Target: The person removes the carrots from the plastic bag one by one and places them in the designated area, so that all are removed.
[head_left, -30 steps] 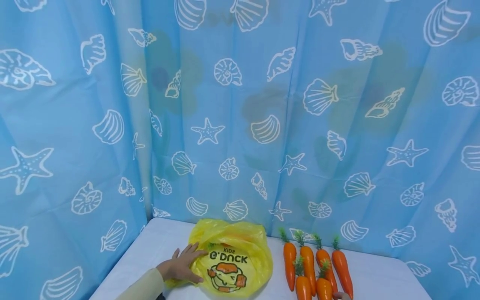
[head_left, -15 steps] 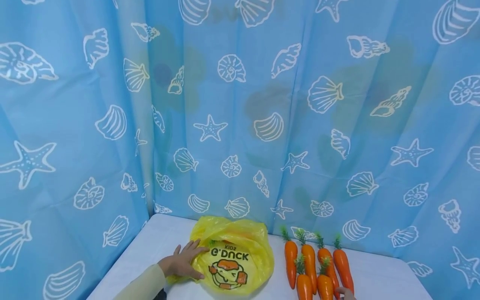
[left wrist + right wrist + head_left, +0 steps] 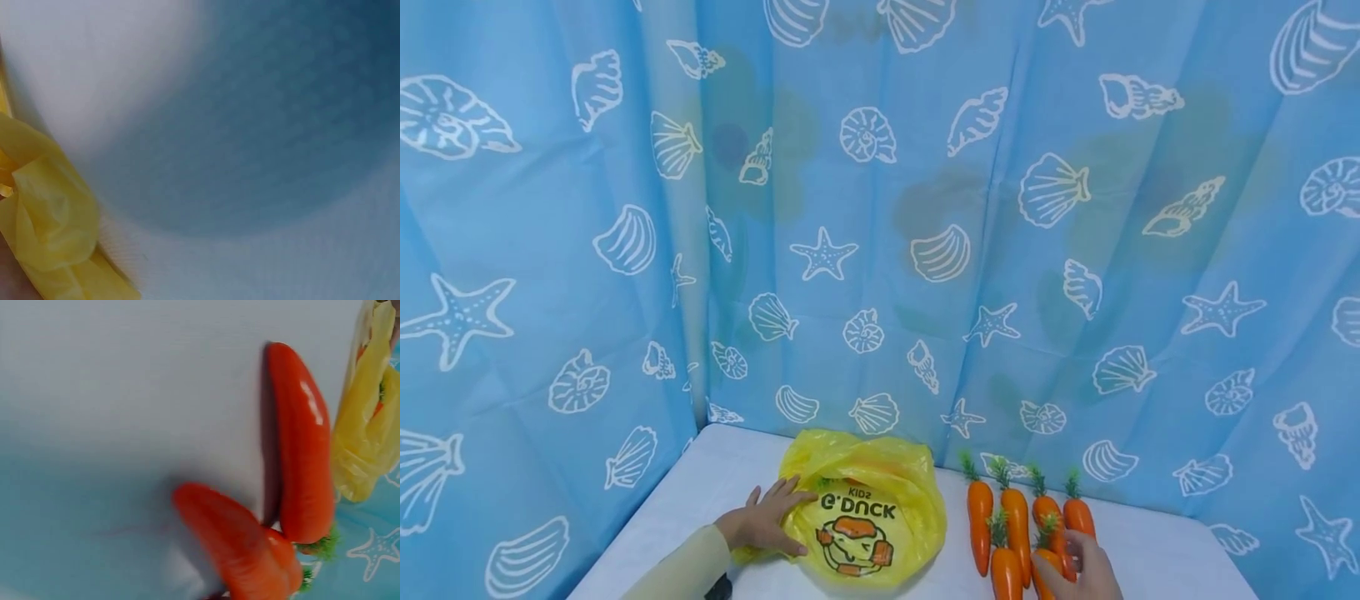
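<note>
My left hand [image 3: 763, 521] rests with spread fingers on the left side of a yellow plastic bag [image 3: 917, 533], which has a printed duck. A bit of orange and green shows at the bag's mouth. To the right lie several glossy toy carrots [image 3: 1015, 512] with green tops, in a back row and a front row. My right hand [image 3: 1090, 571] is over the right-hand carrots, thumb across the front-right carrot [image 3: 1047, 552] and fingers by the rightmost carrot [image 3: 1078, 517]; I cannot tell whether it grips one. In the right wrist view, that hand is hidden beyond several carrots [image 3: 306, 444].
Everything lies on a white-covered table [image 3: 1172, 558]. Blue curtains [image 3: 865, 250] with white shell prints hang behind it and along the left. The bag [image 3: 56, 206] also shows at the left of the left wrist view.
My right hand has come up from the bottom edge and now covers parts of the right-hand carrots. My left hand has stayed on the bag. The head view has shifted slightly.
</note>
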`<state>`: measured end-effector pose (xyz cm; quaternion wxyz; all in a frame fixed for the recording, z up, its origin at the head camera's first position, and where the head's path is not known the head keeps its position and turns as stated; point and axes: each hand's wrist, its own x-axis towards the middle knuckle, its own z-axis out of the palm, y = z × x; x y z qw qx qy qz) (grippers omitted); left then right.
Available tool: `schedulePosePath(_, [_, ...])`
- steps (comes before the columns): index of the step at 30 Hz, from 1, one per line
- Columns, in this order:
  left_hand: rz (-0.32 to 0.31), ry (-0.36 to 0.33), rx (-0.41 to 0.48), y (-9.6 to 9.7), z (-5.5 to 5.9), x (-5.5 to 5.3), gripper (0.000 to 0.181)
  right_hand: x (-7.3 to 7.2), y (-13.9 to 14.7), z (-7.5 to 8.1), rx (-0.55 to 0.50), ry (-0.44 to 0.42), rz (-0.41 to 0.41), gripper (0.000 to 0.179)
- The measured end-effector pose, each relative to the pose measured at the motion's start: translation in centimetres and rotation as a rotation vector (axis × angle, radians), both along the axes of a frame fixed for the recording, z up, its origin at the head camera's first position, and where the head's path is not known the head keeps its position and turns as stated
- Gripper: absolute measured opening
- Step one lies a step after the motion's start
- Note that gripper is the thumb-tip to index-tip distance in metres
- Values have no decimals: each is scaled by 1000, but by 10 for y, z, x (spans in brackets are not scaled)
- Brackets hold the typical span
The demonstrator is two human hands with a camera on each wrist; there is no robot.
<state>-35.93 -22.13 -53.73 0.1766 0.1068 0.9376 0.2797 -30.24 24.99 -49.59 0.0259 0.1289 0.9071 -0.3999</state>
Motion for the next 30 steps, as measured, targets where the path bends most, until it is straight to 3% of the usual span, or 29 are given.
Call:
schedulePosePath(6, [-5, 3, 10, -1, 1, 0, 87, 7, -31, 24, -44, 94, 30, 102])
schedulePosePath(15, [-23, 4, 11, 0, 0, 0, 86, -2, -64, 33, -63, 93, 174, 90])
schedulePosePath(18, [-28, 8, 3, -2, 4, 0, 86, -8, -82, 38, -75, 135, 229, 84])
schedulePosePath(23, [-56, 8, 9, -3, 9, -1, 86, -19, -105, 44, -153, 211, 425, 63])
schedulePosePath(27, [-58, 5, 22, -4, 4, -2, 84, -28, -122, 46, -219, 179, 611, 61])
schedulePosePath(30, [-39, 10, 27, -3, 0, -2, 84, -35, -137, 44, -249, 133, 705, 64])
